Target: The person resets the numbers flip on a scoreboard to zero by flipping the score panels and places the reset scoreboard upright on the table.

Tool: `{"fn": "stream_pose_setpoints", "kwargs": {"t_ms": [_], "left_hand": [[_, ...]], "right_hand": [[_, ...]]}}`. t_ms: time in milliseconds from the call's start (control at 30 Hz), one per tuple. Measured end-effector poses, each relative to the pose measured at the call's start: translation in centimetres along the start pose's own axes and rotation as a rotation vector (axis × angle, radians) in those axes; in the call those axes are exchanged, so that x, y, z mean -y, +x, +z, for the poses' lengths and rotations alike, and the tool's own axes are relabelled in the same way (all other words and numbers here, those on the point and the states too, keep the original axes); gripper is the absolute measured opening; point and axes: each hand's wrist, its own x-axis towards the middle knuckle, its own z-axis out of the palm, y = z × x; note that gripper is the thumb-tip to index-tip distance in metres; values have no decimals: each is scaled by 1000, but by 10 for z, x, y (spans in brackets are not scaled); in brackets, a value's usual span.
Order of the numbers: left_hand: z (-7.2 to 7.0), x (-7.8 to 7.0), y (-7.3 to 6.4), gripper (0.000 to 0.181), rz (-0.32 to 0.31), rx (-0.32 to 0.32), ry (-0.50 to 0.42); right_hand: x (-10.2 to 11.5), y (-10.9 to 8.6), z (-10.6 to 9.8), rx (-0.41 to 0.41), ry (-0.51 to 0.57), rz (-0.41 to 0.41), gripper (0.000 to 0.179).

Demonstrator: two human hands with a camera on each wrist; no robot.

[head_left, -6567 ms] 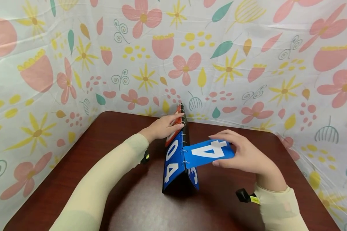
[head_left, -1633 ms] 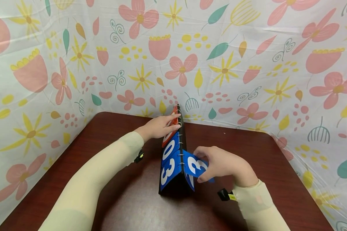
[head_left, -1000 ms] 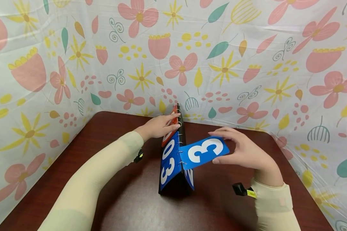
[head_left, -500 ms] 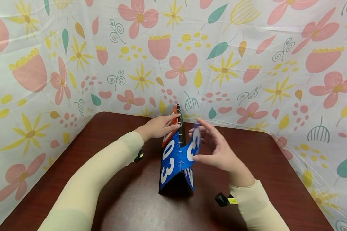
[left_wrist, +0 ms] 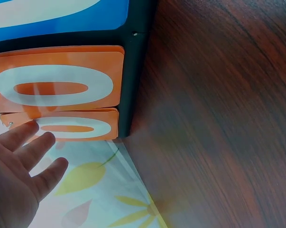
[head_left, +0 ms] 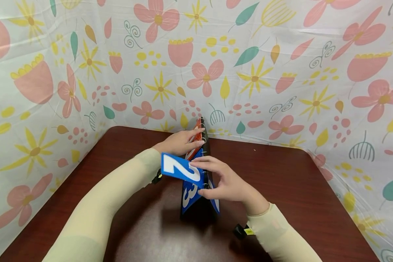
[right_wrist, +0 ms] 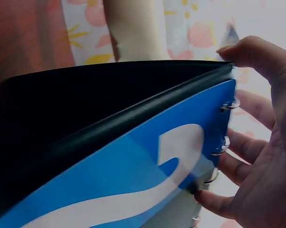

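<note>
A tent-shaped flip scoreboard [head_left: 198, 213] stands on the table, blue number cards near, red ones far, ringed along its ridge. My left hand [head_left: 178, 142] rests its fingers on the red end, fairly straight; in the left wrist view, red cards [left_wrist: 57, 95] reading 0 lie beside the fingers. My right hand [head_left: 230, 185] is at the near end, fingers spread and thumb by the ridge. A blue card with a 2 [head_left: 177, 168] sticks out to the left in mid-turn, my index finger touching it. Below it a 3 card [head_left: 189, 196] partly shows.
The dark reddish-brown tabletop [head_left: 281, 174] surrounds the scoreboard. A white cloth [head_left: 245, 87] printed with flowers and leaves hangs behind and at the sides. A black wrist camera [head_left: 239, 231] is strapped below my right hand.
My right hand has moved left, turning the 3 card over the ridge from the right side; its back, a 2, now shows on the left. The left hand stays in place.
</note>
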Motion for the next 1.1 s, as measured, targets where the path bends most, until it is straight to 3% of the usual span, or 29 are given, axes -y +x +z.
{"fn": "stream_pose_setpoints", "kwargs": {"t_ms": [267, 533, 867, 1100], "left_hand": [[-1, -3, -2, 77, -18, -10, 32], [0, -2, -1, 75, -39, -20, 38], [0, -2, -2, 76, -26, -22, 34], [0, -1, -2, 78, -3, -30, 27]], "right_hand": [[-5, -2, 2, 30, 11, 11, 39], [-3, -1, 0, 51, -36, -24, 28], [5, 0, 4, 86, -290, -81, 13], [8, 4, 8, 83, -395, -163, 11]]}}
